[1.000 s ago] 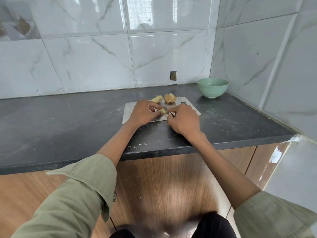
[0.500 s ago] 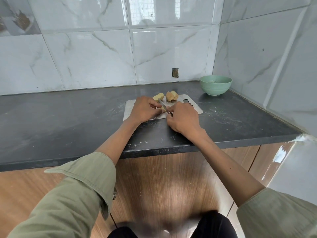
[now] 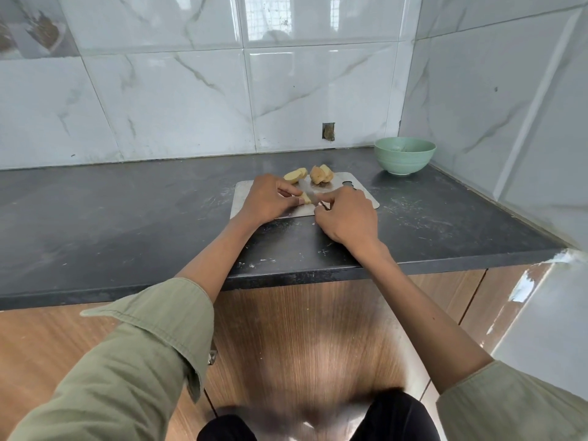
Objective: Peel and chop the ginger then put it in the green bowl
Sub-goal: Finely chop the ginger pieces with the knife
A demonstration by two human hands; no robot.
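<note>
While left hand (image 3: 268,201) pinches ginger (image 3: 306,197) — right hand (image 3: 347,218) grips knife (image 3: 308,190)

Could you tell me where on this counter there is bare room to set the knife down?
Bare dark counter lies left of the cutting board, out to the wall, and a smaller patch between the board and the green bowl. The board is crowded: both hands, left hand and right hand, the knife, and ginger pieces.
</note>
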